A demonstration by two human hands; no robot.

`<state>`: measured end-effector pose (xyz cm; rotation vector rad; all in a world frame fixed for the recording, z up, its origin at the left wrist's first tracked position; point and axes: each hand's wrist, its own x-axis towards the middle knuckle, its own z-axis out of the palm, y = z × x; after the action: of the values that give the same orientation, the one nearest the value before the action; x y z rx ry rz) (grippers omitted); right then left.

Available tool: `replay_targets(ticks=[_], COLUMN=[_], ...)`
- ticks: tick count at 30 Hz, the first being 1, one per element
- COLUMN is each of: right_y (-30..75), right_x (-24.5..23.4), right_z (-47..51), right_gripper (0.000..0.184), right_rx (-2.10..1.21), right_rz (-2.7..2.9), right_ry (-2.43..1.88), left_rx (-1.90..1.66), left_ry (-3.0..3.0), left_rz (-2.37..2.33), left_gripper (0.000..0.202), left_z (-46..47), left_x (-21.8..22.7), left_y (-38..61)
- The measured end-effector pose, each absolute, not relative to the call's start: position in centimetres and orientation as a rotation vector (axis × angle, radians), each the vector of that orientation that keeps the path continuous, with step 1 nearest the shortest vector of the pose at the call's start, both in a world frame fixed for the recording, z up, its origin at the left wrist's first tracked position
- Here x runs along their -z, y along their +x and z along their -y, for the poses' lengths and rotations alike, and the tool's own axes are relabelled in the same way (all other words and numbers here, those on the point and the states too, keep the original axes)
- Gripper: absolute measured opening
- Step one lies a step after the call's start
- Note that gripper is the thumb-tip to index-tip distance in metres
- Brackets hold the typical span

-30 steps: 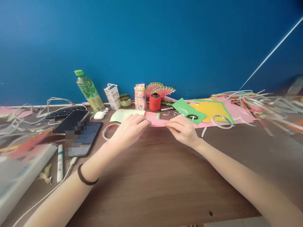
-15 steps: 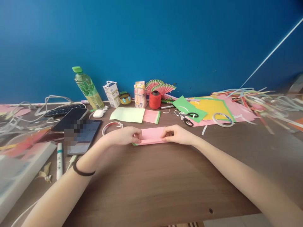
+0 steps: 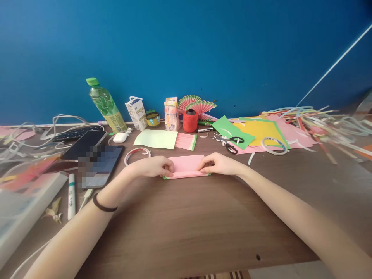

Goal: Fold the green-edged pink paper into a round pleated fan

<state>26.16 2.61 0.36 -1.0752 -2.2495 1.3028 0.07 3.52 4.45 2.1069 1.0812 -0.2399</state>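
A pink sheet of paper [image 3: 186, 164] with green ends lies on the table, its near edge folded up into a narrow strip. My left hand [image 3: 158, 166] pinches the left end of that fold between thumb and fingers. At the right end, my right hand [image 3: 216, 164] grips the same fold, fingertips pressed together. Just behind are a pale green sheet [image 3: 155, 139] and a pleated pink paper piece [image 3: 186, 141] with a green edge. A roll of tape [image 3: 127, 157] sits close behind my left wrist.
Black-handled scissors [image 3: 231, 148] lie by green paper [image 3: 229, 130] and yellow paper [image 3: 258, 131]. A red thread spool [image 3: 190, 121], a carton [image 3: 136, 113] and a green-capped bottle [image 3: 106, 106] stand along the blue wall. A phone [image 3: 85, 145], a tablet [image 3: 112, 166] and a marker [image 3: 71, 197] are at left.
Both hands keep hold of the folded pink paper. A green corner now shows beneath my right hand. The view has shifted very slightly.
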Motion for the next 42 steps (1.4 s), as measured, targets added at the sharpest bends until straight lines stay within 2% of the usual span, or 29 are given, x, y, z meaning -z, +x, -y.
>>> replay_targets(ticks=[15, 42], right_y=[25.76, 25.41], right_x=[-0.59, -0.79], right_z=[-2.23, -1.94], right_gripper=[0.014, 0.013], right_rx=[-1.243, -1.063], right_rz=[2.308, 2.46], right_ry=[-1.087, -1.063], left_rx=[0.255, 0.31], left_ry=[2.127, 2.157], left_rz=[-1.261, -1.246], left_gripper=[0.021, 0.017], left_z=[-3.32, -2.79], left_x=[-4.49, -4.79], left_y=[0.2, 1.01])
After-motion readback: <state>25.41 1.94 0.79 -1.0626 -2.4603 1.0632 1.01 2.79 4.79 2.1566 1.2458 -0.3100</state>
